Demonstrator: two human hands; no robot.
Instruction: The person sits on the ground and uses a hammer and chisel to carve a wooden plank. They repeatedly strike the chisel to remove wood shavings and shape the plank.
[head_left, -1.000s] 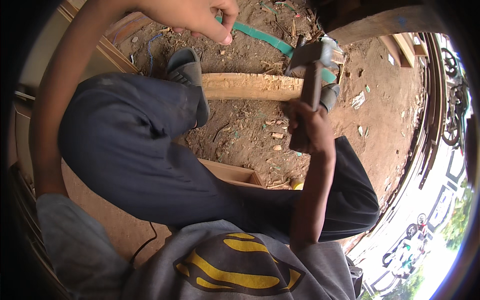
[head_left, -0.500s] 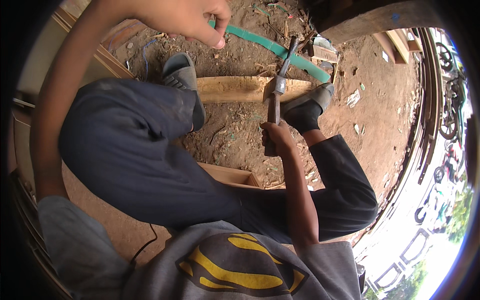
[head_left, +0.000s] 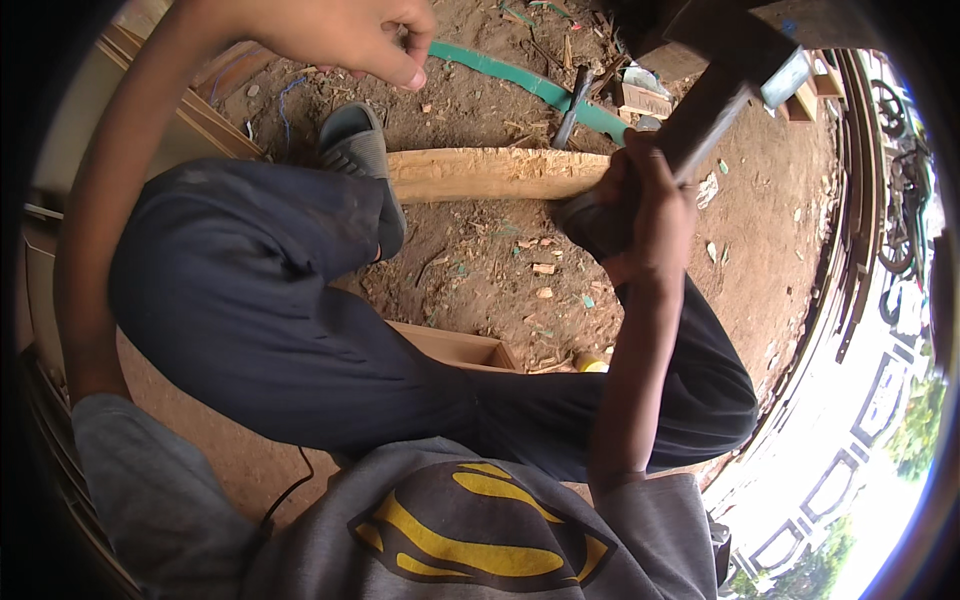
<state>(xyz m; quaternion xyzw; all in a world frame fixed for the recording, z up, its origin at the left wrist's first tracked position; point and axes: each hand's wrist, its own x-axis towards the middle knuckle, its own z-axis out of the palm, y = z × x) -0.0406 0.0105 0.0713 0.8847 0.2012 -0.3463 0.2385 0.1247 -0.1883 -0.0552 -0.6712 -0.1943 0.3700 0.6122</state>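
My right hand (head_left: 655, 205) grips a hammer (head_left: 715, 110) by its handle and holds it raised over my right foot. The hammer's broad, blocky head (head_left: 740, 50) is up at the top right, with one shiny metal face. My left hand (head_left: 335, 35) hangs at the top edge, palm down, thumb and forefinger loosely bent and apart; its other fingers are mostly hidden. Between my sandalled feet lies a pale, rough-hewn length of wood (head_left: 490, 174). A dark metal chisel-like tool (head_left: 572, 108) rests just beyond it, across a flat green strip (head_left: 500, 76).
Wood chips are scattered over the dirt floor (head_left: 480, 260). Next to my legs sits a wooden box-like piece (head_left: 450, 345). Boards (head_left: 215, 120) lean at the left, and a heavy beam (head_left: 830, 22) crosses the top right. Motorbikes (head_left: 895, 190) stand far right.
My right hand has swung the hammer up and to the right, off the wood. My left hand has shifted slightly up and left. The chisel-like tool stays by the wood.
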